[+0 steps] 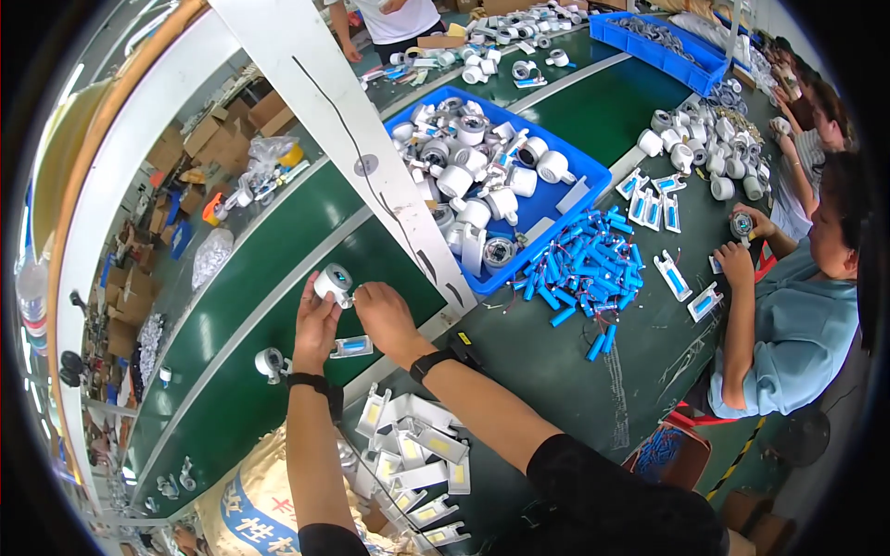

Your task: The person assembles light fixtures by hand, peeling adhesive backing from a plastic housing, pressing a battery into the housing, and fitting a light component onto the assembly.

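Note:
My left hand [317, 326] grips a white round lamp housing [330, 280] with its open, dark-centred face tilted up. Beside it, my right hand [386, 320] has its fingers pinched together at the housing's small neck; what lies between the fingertips is hidden. Just below the hands a white holder with a blue battery cell [352, 347] lies on the green belt [243, 320]. Another white round housing [270, 362] rests on the belt, left of my left forearm. Near my forearms sits a pile of white panels with yellow light strips [436, 445].
A blue crate [593, 176] full of white housings stands ahead, behind a white post [348, 139]. Blue battery cells [579, 264] are heaped on the table to the right. A co-worker in a blue shirt [788, 343] sits at the right. A printed sack [246, 505] is at lower left.

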A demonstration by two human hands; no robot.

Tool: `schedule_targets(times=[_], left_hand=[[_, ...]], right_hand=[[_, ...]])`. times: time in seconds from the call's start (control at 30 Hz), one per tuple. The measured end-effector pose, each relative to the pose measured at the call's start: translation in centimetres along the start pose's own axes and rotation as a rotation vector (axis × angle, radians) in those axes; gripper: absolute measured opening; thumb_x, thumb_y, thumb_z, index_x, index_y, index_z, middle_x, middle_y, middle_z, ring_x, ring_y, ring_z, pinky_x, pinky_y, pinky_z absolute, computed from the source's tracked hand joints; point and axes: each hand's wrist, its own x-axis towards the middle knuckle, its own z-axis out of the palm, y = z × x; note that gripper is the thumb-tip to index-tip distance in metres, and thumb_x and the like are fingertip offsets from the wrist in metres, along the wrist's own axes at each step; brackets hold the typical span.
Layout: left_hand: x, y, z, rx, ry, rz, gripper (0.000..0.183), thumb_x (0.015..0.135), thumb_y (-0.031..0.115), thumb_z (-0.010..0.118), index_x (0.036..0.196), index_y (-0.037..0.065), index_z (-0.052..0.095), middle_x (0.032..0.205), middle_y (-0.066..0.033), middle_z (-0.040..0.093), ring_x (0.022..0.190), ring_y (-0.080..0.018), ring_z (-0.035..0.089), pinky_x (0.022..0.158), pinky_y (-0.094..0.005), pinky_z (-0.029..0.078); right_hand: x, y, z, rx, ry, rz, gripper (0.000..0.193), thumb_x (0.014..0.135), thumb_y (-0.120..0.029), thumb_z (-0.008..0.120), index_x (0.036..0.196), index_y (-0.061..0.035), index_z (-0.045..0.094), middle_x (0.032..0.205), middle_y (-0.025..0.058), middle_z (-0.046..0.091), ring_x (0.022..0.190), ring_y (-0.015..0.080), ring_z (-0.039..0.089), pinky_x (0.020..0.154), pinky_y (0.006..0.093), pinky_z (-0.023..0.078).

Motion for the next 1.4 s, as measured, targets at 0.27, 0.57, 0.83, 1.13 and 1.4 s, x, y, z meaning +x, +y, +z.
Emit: schedule_targets(times=[0.27, 0.57, 0.83, 1.13, 1.4], left_hand=[[0.5, -1.0, -1.9, -0.009, 0.016, 0.010, 0.055, 0.098, -0.001, 0.057, 0.149, 0.009, 0.039, 0.136, -0.0107, 0.053, 0.124, -0.0232, 0.055, 0.110, -0.0382, 0.046], [1.6, -3.6, -4.4, 0.043, 0.216, -0.011, 0.060, 0.097, -0.001, 0.059, 0.151, 0.007, 0.035, 0.128, -0.0101, 0.058, 0.115, -0.0203, 0.059, 0.100, -0.0360, 0.050], [2.1, -2.4, -6.5, 1.342, 0.628, 0.140, 0.081, 0.074, 0.027, 0.077, 0.142, -0.006, 0.046, 0.128, -0.0275, 0.062, 0.119, -0.0389, 0.061, 0.102, -0.0404, 0.050], [-19.5, 5.5, 8.0, 1.544, 0.134, 0.074, 0.040, 0.090, 0.025, 0.067, 0.121, 0.000, 0.067, 0.110, -0.0223, 0.071, 0.102, -0.0381, 0.068, 0.090, -0.0423, 0.053], [-22.7, -4.0, 0.1, 1.694, 0.121, -0.067, 0.039, 0.079, 0.027, 0.075, 0.110, 0.004, 0.069, 0.110, -0.0198, 0.070, 0.107, -0.0373, 0.066, 0.093, -0.0466, 0.053]], right_hand=[[-0.5, 0.1, 1.7, 0.012, -0.041, 0.048, 0.010, 0.080, -0.005, 0.066, 0.086, -0.0028, 0.058, 0.089, 0.0131, 0.060, 0.088, 0.0341, 0.062, 0.077, 0.0437, 0.053], [-1.0, 0.8, 1.9, 0.124, -0.277, 0.212, 0.044, 0.083, -0.008, 0.072, 0.122, 0.0049, 0.057, 0.117, 0.0222, 0.064, 0.110, 0.0405, 0.061, 0.093, 0.0465, 0.051], [-7.4, -1.6, -11.9, 0.202, -0.606, 0.064, 0.028, 0.086, -0.017, 0.070, 0.110, -0.0028, 0.068, 0.107, 0.0168, 0.067, 0.102, 0.0382, 0.061, 0.090, 0.0437, 0.050], [-15.5, -3.8, -14.5, -0.098, -0.643, 0.111, 0.045, 0.078, -0.026, 0.074, 0.118, -0.0057, 0.068, 0.111, 0.0169, 0.062, 0.108, 0.0374, 0.057, 0.093, 0.0469, 0.046], [-16.3, -4.5, -17.3, 0.197, -0.822, 0.156, 0.034, 0.082, -0.013, 0.068, 0.116, -0.0093, 0.069, 0.113, 0.0147, 0.065, 0.108, 0.0371, 0.060, 0.090, 0.0454, 0.049]])
